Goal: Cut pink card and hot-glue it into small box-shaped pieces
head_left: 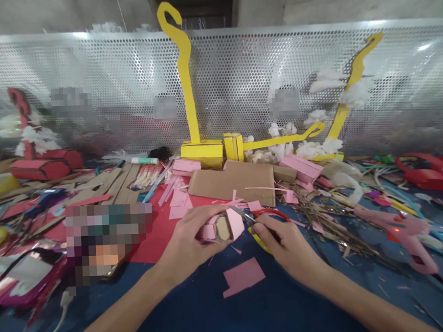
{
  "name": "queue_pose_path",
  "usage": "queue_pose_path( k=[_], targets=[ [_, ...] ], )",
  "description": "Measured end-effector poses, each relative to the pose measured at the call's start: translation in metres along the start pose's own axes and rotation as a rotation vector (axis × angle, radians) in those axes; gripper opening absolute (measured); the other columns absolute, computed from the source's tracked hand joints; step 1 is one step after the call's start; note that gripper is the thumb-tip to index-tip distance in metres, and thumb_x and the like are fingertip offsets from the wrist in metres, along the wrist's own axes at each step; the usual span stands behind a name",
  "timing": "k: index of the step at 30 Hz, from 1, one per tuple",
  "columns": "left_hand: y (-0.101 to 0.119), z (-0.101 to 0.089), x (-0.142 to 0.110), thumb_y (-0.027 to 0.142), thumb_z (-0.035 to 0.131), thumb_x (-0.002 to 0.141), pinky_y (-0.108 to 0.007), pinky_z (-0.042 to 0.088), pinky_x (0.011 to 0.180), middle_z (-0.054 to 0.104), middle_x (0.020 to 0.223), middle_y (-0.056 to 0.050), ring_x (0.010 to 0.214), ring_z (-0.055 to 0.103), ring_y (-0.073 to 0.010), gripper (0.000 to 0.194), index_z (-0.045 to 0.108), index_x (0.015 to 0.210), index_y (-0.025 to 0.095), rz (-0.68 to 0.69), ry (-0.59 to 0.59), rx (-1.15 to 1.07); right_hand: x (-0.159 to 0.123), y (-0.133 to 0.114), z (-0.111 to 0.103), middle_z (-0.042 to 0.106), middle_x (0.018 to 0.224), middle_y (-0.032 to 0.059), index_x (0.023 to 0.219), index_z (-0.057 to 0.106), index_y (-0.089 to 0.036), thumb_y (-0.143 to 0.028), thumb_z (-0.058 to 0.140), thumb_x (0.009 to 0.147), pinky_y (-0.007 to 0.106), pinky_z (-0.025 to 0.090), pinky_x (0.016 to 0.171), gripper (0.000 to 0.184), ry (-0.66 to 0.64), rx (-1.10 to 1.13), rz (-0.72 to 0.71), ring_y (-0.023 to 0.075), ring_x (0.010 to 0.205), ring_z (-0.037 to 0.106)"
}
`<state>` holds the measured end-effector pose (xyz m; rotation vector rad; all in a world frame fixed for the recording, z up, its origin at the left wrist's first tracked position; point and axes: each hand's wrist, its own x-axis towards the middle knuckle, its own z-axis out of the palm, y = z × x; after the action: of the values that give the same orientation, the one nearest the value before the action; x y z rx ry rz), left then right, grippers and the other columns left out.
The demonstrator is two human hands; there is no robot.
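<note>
Our left hand (pixel 190 241) curls shut around a small pink-covered cardboard piece (pixel 224 225), hiding its lower side, just above the blue tabletop (pixel 286 305). Our right hand (pixel 283 241) closes on red-handled scissors (pixel 267 215); we see the blades reach the pink piece, but we cannot tell how far they part. A blurred-out patch covers something at left. A loose pink paper scrap (pixel 244 275) lies near our wrists. Beyond, we see a brown cardboard sheet (pixel 233 182), a pink glue gun (pixel 404 236) at right, and tall yellow cardboard hooks (pixel 187 89) standing before a perforated metal screen (pixel 239 77). Paper offcuts litter everything.
</note>
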<state>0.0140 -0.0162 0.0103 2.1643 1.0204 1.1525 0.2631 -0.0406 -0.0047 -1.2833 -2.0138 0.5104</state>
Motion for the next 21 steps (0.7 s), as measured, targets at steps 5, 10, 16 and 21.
queue_pose_path(
  k=[5,10,16,21],
  targets=[
    [0.0019,-0.0012,0.0005,0.031,0.084,0.079,-0.037,0.056,0.094,0.075,0.113,-0.004,0.101,0.07,-0.0219,0.047,0.066,0.122,0.025,-0.094,0.031,-0.042,-0.0002,0.0,-0.0041,0.05,0.069,-0.0026,0.082,0.053,-0.021,-0.041,0.038,0.109,0.027,0.035,0.059,0.037,0.035,-0.039,-0.016,0.0136,0.063,0.044],
    [0.0043,-0.0017,0.0011,0.037,0.082,0.081,-0.033,0.058,0.087,0.076,0.105,-0.004,0.092,0.07,-0.0203,0.046,0.066,0.121,0.02,-0.099,0.053,-0.062,-0.0008,0.0033,-0.007,0.062,0.073,0.0004,0.09,0.061,-0.021,-0.04,0.038,0.109,0.028,0.038,0.059,0.035,-0.02,-0.128,-0.068,0.0146,0.062,0.051],
    [0.0048,-0.0001,0.0024,0.033,0.079,0.081,-0.029,0.059,0.079,0.076,0.099,-0.002,0.086,0.071,-0.0181,0.04,0.066,0.117,0.019,-0.119,0.057,-0.143,-0.0035,0.0086,-0.0066,0.072,0.086,0.0042,0.104,0.066,-0.023,-0.038,0.039,0.109,0.028,0.045,0.065,0.031,-0.027,-0.169,-0.14,0.0172,0.073,0.063],
    [0.0031,-0.0013,0.0037,0.035,0.079,0.082,-0.027,0.057,0.075,0.075,0.093,-0.001,0.081,0.068,-0.017,0.038,0.067,0.114,0.019,-0.161,0.054,-0.169,-0.0044,0.0046,-0.0093,0.071,0.083,0.0037,0.1,0.066,-0.022,-0.037,0.04,0.108,0.028,0.045,0.065,0.03,-0.004,-0.176,-0.195,0.0173,0.073,0.062]
  ],
)
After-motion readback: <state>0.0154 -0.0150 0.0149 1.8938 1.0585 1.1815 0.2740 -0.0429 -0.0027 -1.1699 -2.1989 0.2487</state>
